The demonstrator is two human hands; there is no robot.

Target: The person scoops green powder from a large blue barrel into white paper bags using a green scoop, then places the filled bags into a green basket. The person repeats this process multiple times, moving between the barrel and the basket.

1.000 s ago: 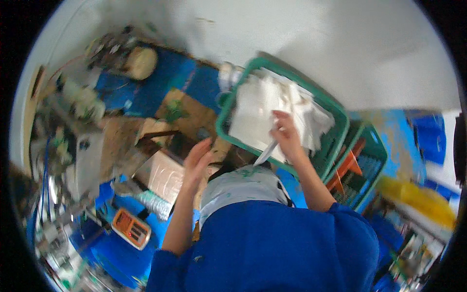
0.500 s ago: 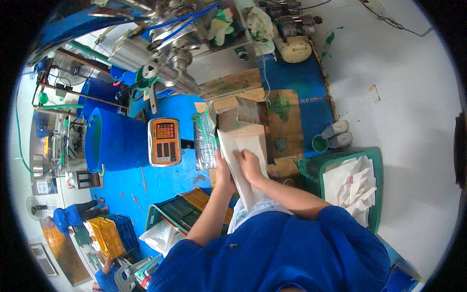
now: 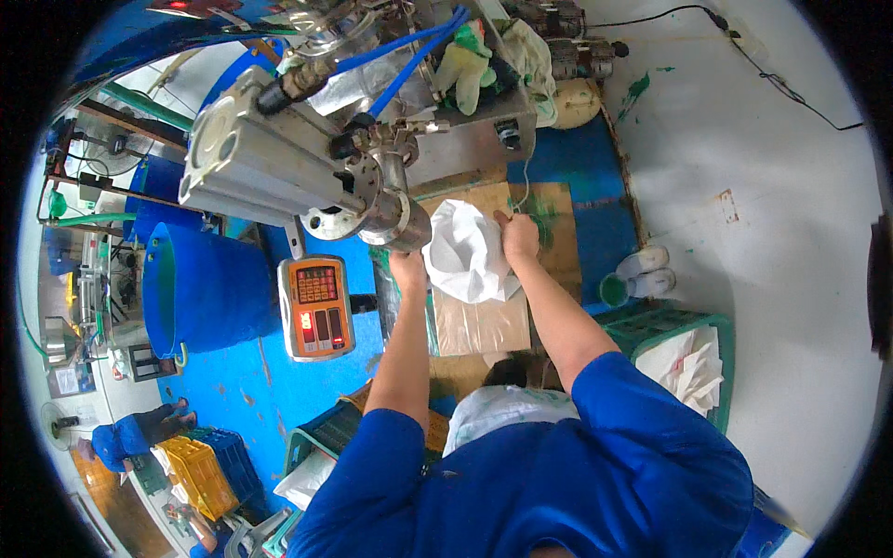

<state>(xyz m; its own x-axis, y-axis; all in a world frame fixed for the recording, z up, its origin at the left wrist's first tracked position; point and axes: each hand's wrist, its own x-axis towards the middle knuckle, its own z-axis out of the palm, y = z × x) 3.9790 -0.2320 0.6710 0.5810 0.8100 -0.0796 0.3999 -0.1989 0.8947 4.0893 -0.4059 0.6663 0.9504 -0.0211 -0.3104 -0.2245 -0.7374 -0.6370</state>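
Observation:
A white bag (image 3: 462, 265) stands with its mouth spread wide, over a plastic-wrapped platform (image 3: 484, 327). My left hand (image 3: 407, 270) is closed at the bag's left edge, right under the metal nozzle (image 3: 400, 223) of a machine. On the far right side of the mouth, my right hand (image 3: 519, 238) grips the bag's rim with curled fingers. The nozzle sits beside the upper left of the mouth. To the left, an orange weighing scale display (image 3: 317, 307) shows lit red digits.
A large blue drum (image 3: 209, 293) stands left of the display. At right, a green crate (image 3: 727, 372) holds white bags (image 3: 684, 367), near a pair of white shoes (image 3: 645, 272). Green and yellow crates (image 3: 200, 470) are lower left, with other people nearby. The machine's cylinder (image 3: 260, 153) overhangs the upper left.
The bag, flat and folded between my hands before, is now opened out and farther forward by the nozzle. Both arms have stretched forward. The display's digits are now lit.

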